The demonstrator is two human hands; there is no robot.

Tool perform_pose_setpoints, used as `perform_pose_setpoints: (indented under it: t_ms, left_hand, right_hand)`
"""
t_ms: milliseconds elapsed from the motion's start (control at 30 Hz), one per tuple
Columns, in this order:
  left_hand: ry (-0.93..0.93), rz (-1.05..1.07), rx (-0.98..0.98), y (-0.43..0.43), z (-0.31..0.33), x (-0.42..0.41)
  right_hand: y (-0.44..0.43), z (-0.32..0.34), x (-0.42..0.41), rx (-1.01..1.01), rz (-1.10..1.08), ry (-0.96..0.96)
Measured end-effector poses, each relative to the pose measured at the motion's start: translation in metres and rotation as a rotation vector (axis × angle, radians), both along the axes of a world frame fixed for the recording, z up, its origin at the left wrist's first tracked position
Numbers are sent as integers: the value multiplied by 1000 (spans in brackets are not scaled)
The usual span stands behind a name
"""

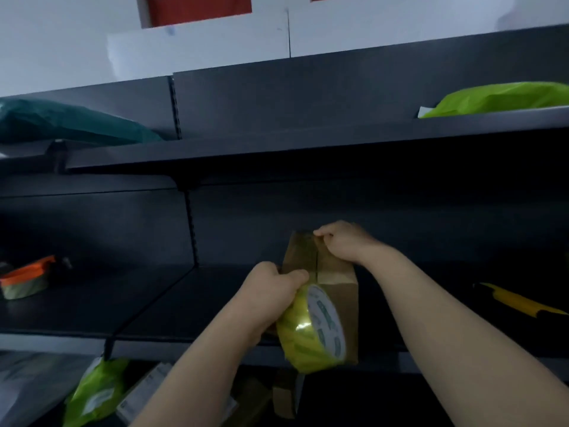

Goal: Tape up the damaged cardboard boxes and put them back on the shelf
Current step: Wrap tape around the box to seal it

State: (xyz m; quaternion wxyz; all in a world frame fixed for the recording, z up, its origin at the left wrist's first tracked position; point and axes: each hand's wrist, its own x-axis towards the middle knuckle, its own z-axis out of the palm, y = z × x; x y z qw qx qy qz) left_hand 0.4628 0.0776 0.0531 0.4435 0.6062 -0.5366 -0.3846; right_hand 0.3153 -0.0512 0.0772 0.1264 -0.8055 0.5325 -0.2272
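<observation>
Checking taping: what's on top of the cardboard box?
On the box, right hand grips the far edge, left hand holds the tape roll at the near edge. Surface beneath is hidden.

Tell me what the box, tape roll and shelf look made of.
Box: brown cardboard, matte, seam between flaps. Tape roll: glossy yellowish plastic film catching highlights; white printed core, likely card. Shelf: dark, smooth, probably painted metal, judging by slotted uprights.
</observation>
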Motion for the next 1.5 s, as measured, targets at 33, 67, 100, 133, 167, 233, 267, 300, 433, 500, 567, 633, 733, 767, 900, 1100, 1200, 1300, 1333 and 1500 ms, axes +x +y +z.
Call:
perform_pose_setpoints:
  t_ms: [33,67,100,133,167,233,267,300,433,500,567,633,733,767,900,1100,1200,1300,1333,1500]
  left_hand:
    - [50,29,-11,1,-1,-3]
    - [96,53,-15,1,-1,-4]
    - [134,69,-15,0,-3,-5]
    - [172,75,-12,0,-5,-6]
    - [209,81,-12,0,-5,-8]
    - [266,111,-18,-1,-6,-12]
    - [298,122,-24,-3,-7,-15]
    - [314,144,-34,-5,-9,-17]
    - [422,218,-66,-11,-12,-27]
    - [522,220,-102,-6,-13,-35]
    - [596,181,-160,3,-17,-44]
    - [613,137,-218,11,-22,-50]
    - [497,138,-274,17,-34,-50]
    - [414,150,-271,19,-40,-51]
    - [264,153,-70,27,-78,-60]
    - [348,110,-22,41,-92,-69]
    - [384,126,15,47,-102,-79]
    - [415,179,44,45,-104,-84]
    - [423,197,60,43,-102,-85]
    - [431,239,58,40,-107,-77]
  right_hand:
    - [3,0,-2,43,43,-56]
    - [5,-1,-3,68,81,-93]
    - [6,-2,-5,54,107,-93]
    - [7,-1,-6,15,117,-83]
    - [9,0,-7,-29,126,-72]
    - [18,3,-9,-18,183,-98]
    - [26,4,-10,38,255,-140]
    - [35,5,-14,106,349,-177]
    - [51,-16,-24,48,477,-214]
    - [47,-27,-28,-118,412,-241]
    - [39,-31,-30,-190,386,-255]
    - [31,-35,-30,-223,345,-239]
    - [26,-41,-30,-172,342,-306]
    - [26,-44,-33,-153,354,-327]
    - [26,-42,-45,-95,387,-270]
    - [42,-43,-50,-179,396,-188]
    - [59,-49,-50,-252,446,-218]
    - [63,-48,-49,-237,437,-250]
    - [63,-47,-49,-228,438,-241]
    - [62,-43,-50,-197,450,-238]
